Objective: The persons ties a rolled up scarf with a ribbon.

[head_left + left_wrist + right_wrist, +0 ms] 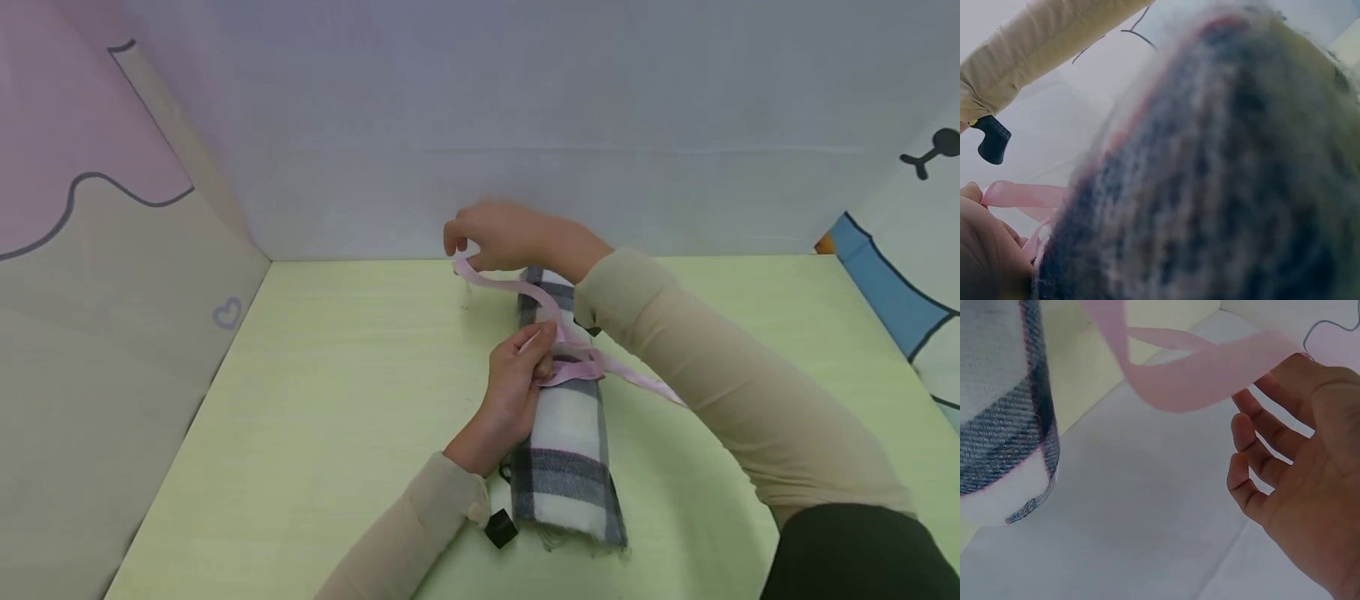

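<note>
A folded plaid scarf (566, 417) in white and dark grey lies lengthwise on the table, its fringed end toward me. Pink ribbon (573, 372) loops across its middle, and one tail runs off to the right under the right forearm. At the scarf's left edge my left hand (513, 379) pinches the ribbon between thumb and fingers. Beyond the scarf's far end, raised to the left, my right hand (510, 236) pinches the other ribbon tail between thumb and index finger; its other fingers curl loosely in the right wrist view. Blurred scarf fabric (1210, 175) fills most of the left wrist view.
The pale yellow-green table (337, 375) meets a plain light back wall (525, 100) just behind the right hand. Printed panels (97, 333) stand on both sides. A small black wrist device (500, 528) sits beside the left sleeve, close to the scarf's near end.
</note>
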Available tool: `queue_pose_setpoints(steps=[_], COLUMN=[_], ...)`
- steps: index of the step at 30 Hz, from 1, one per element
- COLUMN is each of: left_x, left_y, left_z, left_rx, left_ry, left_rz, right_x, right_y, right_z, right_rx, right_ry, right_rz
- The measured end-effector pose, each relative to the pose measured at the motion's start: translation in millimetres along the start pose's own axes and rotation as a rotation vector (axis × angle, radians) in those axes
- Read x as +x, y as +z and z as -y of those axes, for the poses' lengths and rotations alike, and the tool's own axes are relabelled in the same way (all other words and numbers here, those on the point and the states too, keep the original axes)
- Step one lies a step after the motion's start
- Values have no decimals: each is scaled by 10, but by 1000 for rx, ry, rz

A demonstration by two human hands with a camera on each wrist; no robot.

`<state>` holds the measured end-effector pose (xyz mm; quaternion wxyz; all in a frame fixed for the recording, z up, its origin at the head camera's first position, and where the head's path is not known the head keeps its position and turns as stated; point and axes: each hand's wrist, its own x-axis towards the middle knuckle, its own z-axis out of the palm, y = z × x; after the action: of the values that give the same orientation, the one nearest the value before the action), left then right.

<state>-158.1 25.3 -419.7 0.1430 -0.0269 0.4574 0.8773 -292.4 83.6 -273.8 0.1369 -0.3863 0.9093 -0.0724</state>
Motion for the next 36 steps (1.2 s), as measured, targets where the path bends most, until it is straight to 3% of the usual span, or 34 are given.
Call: queue_pose_setpoints(steps=[7,13,19,26,32,36], left_x=[12,27,42,35,23,15], left_y=[6,1,14,25,41,57], left_z=[-17,-10,-31,-77,-118,-137], left_rx=[-38,-78,-135,-175,-167,-154], left_ry=[8,20,39,44,39,47], left_rz=[-2,-23,-19,7,-6,-33], right_x=[-62,-227,-578,-1126,-1419,-1490], right_y=[144,229,335,614,961,1178], right_z=[-9,-72,-67,33,108,131], right_rx=[-41,36,159,437,424,398], right_ry=[59,53,91,107,185,240], right_rz=[152,80,-117,-470,-750,-878])
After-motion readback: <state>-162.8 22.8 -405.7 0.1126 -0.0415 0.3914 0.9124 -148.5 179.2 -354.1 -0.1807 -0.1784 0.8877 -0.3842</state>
